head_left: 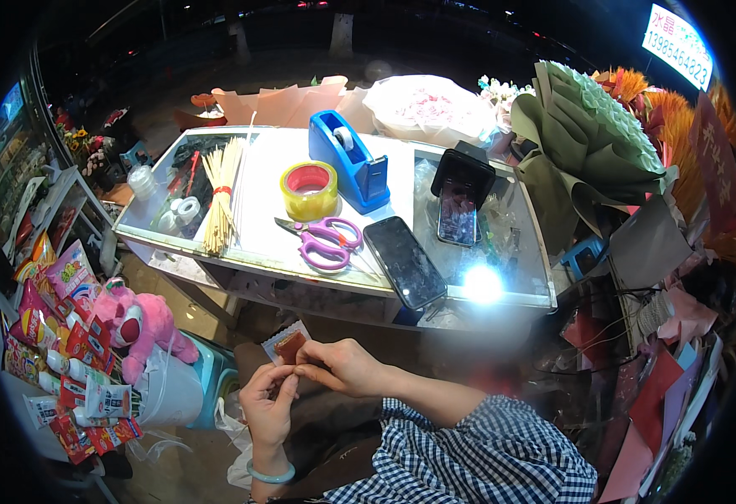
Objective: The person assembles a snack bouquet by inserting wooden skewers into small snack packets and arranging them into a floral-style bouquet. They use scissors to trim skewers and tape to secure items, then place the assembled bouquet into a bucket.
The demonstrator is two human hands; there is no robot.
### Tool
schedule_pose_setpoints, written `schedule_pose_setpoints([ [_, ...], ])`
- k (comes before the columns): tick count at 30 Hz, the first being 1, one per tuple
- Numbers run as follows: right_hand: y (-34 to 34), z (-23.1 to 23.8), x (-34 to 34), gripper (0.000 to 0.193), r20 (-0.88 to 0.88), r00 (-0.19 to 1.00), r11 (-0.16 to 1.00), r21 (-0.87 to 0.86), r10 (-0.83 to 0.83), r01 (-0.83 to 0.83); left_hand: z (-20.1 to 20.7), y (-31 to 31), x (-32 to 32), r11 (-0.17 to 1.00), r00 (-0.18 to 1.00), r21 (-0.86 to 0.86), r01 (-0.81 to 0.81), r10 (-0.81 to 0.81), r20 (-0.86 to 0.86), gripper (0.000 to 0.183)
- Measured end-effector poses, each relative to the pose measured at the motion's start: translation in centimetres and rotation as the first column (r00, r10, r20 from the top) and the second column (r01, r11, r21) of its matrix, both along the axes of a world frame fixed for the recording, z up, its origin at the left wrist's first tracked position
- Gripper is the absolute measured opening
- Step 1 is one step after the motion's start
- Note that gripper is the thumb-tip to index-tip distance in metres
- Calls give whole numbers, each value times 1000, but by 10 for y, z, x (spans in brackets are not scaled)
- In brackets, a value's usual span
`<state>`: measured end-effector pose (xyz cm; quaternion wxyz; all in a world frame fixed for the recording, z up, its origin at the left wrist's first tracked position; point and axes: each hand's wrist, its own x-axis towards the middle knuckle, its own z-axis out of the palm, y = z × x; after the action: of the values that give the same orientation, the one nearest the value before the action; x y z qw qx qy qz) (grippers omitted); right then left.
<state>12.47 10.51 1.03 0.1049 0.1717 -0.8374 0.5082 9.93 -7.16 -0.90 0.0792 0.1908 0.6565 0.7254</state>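
Note:
Both hands meet over my lap, below the table's front edge. My right hand (344,367) is closed with its fingertips pinching at a small packet (289,343), which has a reddish-brown middle and a pale crimped end. My left hand (269,403), with a pale bangle at the wrist, pinches thumb against forefinger right beside the right fingertips. Both pinches meet at the packet's near end, and the fingers hide what lies between them. The packet's far end sticks out beyond the right knuckles.
On the glass-topped table (267,210) lie bamboo sticks (221,193), yellow tape (310,191), a blue tape dispenser (359,172), purple scissors (330,244), a black phone (405,262) and a propped phone (458,210). Snack packets (91,378) and a pink plush toy (137,319) sit left; bouquets (586,134) stand right.

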Motion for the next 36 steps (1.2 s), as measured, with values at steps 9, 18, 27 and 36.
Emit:
schedule_pose_setpoints([
  [9,0,1,1,14,37,999,994,-112,-3,7,2,4,3,994,996,-81,-75,71,-55,8],
  [18,6,4,-1,16,-41,995,993,-70,88,-90,2,1,4,998,1000,-64,-11,10,-19,11],
  [27,6,2,2,15,29,999,999,-36,42,-41,-5,4,2,994,994,-106,21,-32,-106,13],
  [36,4,2,0,17,-28,994,979,-175,104,-107,1,5,6,998,999,-60,4,-7,-45,17],
])
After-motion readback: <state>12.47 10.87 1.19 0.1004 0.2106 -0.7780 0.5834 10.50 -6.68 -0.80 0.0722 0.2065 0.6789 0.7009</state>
